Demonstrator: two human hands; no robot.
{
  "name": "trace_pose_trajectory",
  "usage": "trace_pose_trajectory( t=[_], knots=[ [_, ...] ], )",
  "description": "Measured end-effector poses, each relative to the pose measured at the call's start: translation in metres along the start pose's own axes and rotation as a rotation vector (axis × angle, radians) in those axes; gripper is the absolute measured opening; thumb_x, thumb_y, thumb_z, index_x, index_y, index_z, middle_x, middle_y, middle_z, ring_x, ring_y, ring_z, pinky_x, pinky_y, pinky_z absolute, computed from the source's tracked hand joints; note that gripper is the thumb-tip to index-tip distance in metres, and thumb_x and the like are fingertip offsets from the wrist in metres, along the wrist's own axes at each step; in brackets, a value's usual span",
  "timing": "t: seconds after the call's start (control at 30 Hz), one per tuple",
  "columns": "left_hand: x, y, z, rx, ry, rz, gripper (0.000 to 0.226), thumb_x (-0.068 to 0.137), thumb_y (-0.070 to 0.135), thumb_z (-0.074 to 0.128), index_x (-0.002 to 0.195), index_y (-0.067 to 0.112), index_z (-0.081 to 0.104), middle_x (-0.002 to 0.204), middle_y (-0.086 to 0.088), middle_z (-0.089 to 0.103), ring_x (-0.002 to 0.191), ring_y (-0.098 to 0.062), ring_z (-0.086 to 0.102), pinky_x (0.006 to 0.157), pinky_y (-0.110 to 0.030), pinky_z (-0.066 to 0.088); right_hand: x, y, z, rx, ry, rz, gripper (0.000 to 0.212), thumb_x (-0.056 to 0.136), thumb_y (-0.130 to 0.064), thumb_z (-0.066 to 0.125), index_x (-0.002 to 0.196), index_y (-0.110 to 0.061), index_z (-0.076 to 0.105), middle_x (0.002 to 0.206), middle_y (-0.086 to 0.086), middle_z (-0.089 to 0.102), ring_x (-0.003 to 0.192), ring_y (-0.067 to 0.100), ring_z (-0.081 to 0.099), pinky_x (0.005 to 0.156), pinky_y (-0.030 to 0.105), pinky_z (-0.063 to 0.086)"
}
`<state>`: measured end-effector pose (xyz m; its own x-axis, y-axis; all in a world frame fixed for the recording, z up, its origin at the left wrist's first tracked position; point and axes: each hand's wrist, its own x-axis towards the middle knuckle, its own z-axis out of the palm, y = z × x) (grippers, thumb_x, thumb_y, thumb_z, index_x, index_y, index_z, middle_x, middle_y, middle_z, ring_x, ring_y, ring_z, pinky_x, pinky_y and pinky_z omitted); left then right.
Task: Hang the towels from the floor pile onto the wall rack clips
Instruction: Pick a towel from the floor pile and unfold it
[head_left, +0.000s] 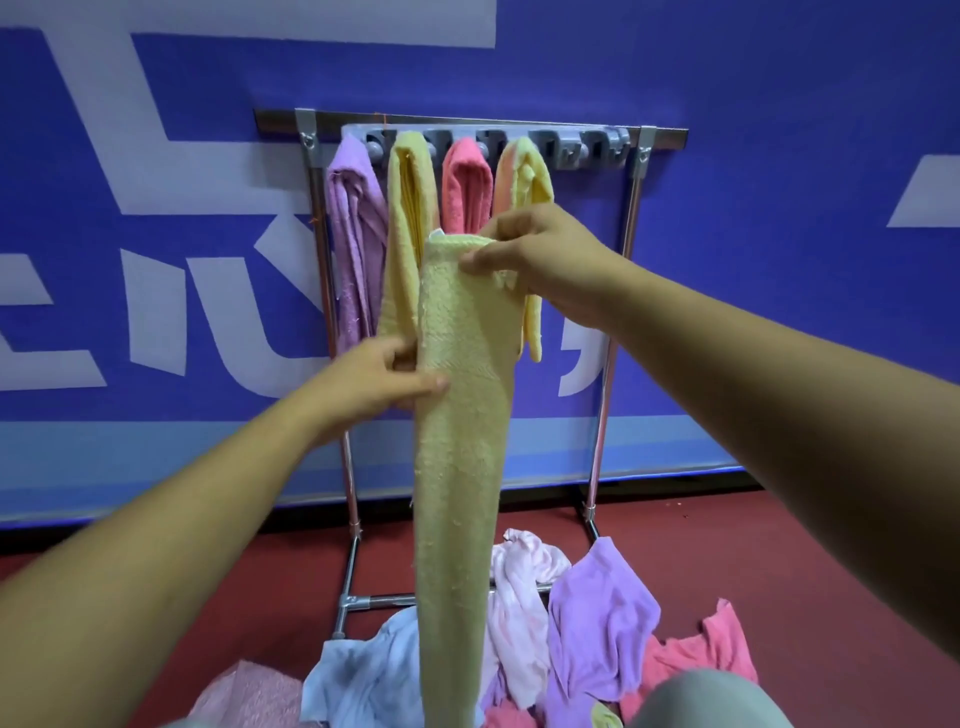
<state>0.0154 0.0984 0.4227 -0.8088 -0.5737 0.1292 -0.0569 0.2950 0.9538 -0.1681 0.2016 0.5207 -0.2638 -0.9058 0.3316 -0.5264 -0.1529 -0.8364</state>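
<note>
4 hung towels (467, 182) along rack (597, 146) left part, held towel (457, 415) before them, pile (597, 613) on floor (779, 545) below

This looks like a staged indoor hall, not a home: a blue printed banner (727, 291) with huge white lettering backs a freestanding metal rack (665, 137) on red sports-type flooring (810, 551), where towels (597, 613) lie heaped.

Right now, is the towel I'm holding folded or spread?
Folded: the towel hangs as a narrow strip, right hand pinching its doubled top, left hand gripping its side.
</note>
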Motion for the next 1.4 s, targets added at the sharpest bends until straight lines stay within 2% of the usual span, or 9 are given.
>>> trace_pose_trajectory(
  t=[0.2,0.4,0.57,0.73,0.8,0.9,1.13,1.33,1.4],
  knots=[
    [-0.013,-0.08,0.021,0.102,-0.081,-0.177,0.017,0.084,0.011,0.074,0.1,0.005,0.073,0.103,-0.009,0.075,0.095,-0.018,0.07,0.087,-0.026,0.056,0.01,0.005,-0.015,0.146,0.191,0.038,0.011,0.077,-0.015,0.076,0.076,-0.006,0.07,0.082,0.013,0.061,0.077,0.026,0.059,0.07,0.039,0.046],
    [-0.014,-0.083,0.013,-0.098,-0.076,-0.101,0.071,0.051,0.052,0.091,0.101,0.005,0.075,0.103,-0.009,0.075,0.093,-0.013,0.069,0.078,-0.019,0.052,0.007,0.051,-0.042,-0.121,0.367,0.225,0.009,0.084,-0.012,0.07,0.086,-0.008,0.063,0.077,0.01,0.051,0.067,0.02,0.052,0.057,0.03,0.049],
    [0.0,-0.044,-0.003,-0.374,-0.078,0.021,0.079,0.062,0.037,0.087,0.125,-0.004,0.062,0.125,-0.027,0.062,0.112,-0.033,0.06,0.098,-0.04,0.048,-0.018,0.111,-0.045,-0.392,0.201,0.54,0.033,0.081,-0.02,0.078,0.099,0.006,0.068,0.085,0.013,0.065,0.078,0.024,0.064,0.082,0.042,0.061],
    [0.011,0.0,0.0,-0.371,-0.216,0.044,0.055,0.071,0.027,0.08,0.117,-0.001,0.065,0.104,-0.015,0.068,0.091,-0.023,0.067,0.077,-0.031,0.055,-0.042,0.125,-0.017,-0.449,-0.126,0.543,0.036,0.083,-0.019,0.079,0.112,0.002,0.069,0.101,0.017,0.071,0.081,0.017,0.064,0.076,0.032,0.058],
    [0.014,0.01,0.008,-0.351,-0.282,0.021,0.028,0.082,0.014,0.066,0.106,0.002,0.069,0.097,-0.012,0.071,0.087,-0.021,0.069,0.075,-0.029,0.055,-0.043,0.118,-0.006,-0.125,-0.145,0.424,0.039,0.09,-0.028,0.073,0.119,-0.004,0.067,0.113,0.011,0.071,0.097,0.015,0.064,0.085,0.032,0.053],
    [0.019,0.016,0.016,-0.325,-0.314,-0.023,0.022,0.082,0.009,0.059,0.099,0.007,0.073,0.094,-0.01,0.073,0.085,-0.019,0.07,0.073,-0.029,0.055,-0.039,0.097,0.001,0.494,-0.332,0.332,0.046,0.097,-0.042,0.057,0.124,-0.005,0.063,0.108,0.008,0.067,0.1,0.019,0.063,0.091,0.033,0.048],
    [0.019,0.005,0.01,-0.164,-0.314,-0.093,0.074,0.055,0.041,0.089,0.118,0.007,0.07,0.113,-0.012,0.069,0.102,-0.021,0.063,0.086,-0.03,0.05,-0.046,0.086,0.007,0.334,-0.43,0.226,0.018,0.095,-0.014,0.064,0.078,-0.009,0.062,0.074,0.003,0.056,0.068,0.014,0.052,0.069,0.025,0.044],
    [0.004,-0.019,0.011,-0.144,-0.496,-0.273,0.046,0.06,0.041,0.089,0.092,0.01,0.076,0.094,-0.007,0.072,0.084,-0.015,0.068,0.077,-0.025,0.054,-0.047,0.066,-0.006,0.561,-0.243,0.236,0.018,0.1,-0.01,0.052,0.083,-0.006,0.055,0.069,0.006,0.056,0.058,0.014,0.057,0.056,0.023,0.048],
    [-0.002,-0.031,0.011,-0.129,-0.513,-0.288,0.056,0.064,0.04,0.089,0.093,-0.001,0.067,0.095,-0.016,0.064,0.086,-0.02,0.063,0.079,-0.027,0.051,-0.045,0.065,-0.016,0.521,-0.147,0.26,0.019,0.101,-0.013,0.051,0.082,-0.008,0.053,0.068,0.005,0.052,0.054,0.012,0.054,0.053,0.023,0.045]
  ],
)
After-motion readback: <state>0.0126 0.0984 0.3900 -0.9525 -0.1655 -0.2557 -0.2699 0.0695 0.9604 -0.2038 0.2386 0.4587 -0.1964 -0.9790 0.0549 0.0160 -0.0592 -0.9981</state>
